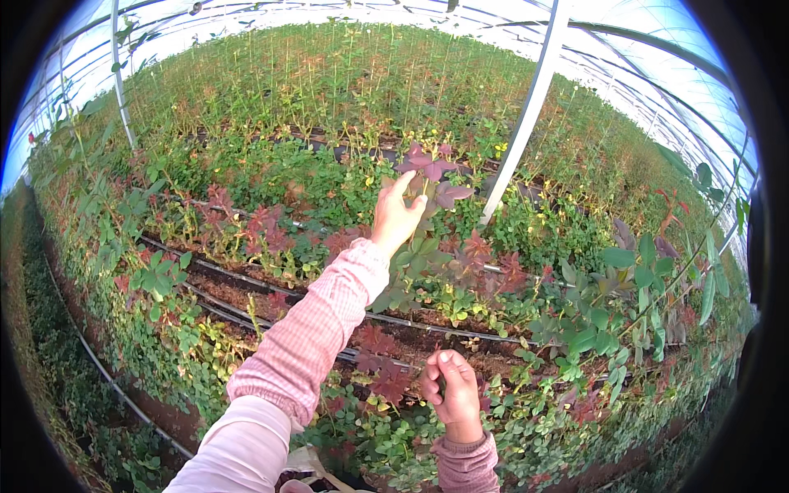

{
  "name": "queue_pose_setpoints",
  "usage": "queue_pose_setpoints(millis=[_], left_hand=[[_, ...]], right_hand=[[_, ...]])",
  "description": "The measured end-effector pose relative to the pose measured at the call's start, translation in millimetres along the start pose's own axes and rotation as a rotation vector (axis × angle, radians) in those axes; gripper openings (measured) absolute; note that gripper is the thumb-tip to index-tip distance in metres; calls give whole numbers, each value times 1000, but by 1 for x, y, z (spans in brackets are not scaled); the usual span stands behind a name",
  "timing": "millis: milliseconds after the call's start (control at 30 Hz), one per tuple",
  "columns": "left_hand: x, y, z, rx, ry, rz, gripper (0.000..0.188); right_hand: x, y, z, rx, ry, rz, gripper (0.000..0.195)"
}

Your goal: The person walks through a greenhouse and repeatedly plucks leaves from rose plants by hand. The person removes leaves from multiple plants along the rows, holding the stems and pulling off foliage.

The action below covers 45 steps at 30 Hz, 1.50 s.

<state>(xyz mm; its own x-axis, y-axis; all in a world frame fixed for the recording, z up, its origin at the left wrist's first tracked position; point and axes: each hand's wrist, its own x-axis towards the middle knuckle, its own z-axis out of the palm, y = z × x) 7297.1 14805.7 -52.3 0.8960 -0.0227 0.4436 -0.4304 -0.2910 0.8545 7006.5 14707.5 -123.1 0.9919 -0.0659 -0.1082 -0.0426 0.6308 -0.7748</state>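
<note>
My left hand (397, 212) reaches out over the plants, its thumb and forefinger apart. Just beyond those fingertips stands a shoot with dark purple-red leaves (428, 165), seemingly on a rose plant; whether the fingers touch its stem is unclear. Greener leaves (419, 256) grow below it, beside my left wrist. Lower and nearer to me, my right hand (453, 388) is curled, thumb against the bent forefinger. Any small thing inside that curl is hidden from view. Red young leaves (389, 377) lie left of the right hand.
Black irrigation pipes (431, 321) run along the soil bed. A pale post (524, 117) rises right of the purple-red shoot. Long leafy stems (653, 296) lean in from the right. Dense plant rows (345, 80) extend back under the greenhouse's plastic roof. A pale hose (102, 370) curves at the left.
</note>
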Motion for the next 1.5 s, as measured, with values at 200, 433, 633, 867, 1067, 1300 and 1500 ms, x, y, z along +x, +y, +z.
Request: queue_pose_setpoints(millis=[200, 433, 633, 867, 1067, 1300, 1500], left_hand=[[52, -11, 54, -53, 66, 87, 32], [-35, 7, 25, -707, -283, 31, 10], [-74, 6, -11, -738, -381, -11, 17], [-79, -2, -27, -713, -388, 90, 17], [-82, -4, -35, -798, -401, 37, 23], [-94, -2, -40, -730, -382, -46, 19], [-102, 0, -38, -663, -366, 72, 15]], right_hand=[[46, -66, 11, -219, 100, -292, 13], [141, -105, 33, -614, 179, -519, 14], [169, -84, 48, -529, 37, -750, 11], [159, -74, 64, -491, -38, -739, 10], [154, -71, 56, -376, -209, -560, 9], [151, -64, 44, -247, -206, -432, 11], [147, -61, 45, -253, -182, -462, 9]])
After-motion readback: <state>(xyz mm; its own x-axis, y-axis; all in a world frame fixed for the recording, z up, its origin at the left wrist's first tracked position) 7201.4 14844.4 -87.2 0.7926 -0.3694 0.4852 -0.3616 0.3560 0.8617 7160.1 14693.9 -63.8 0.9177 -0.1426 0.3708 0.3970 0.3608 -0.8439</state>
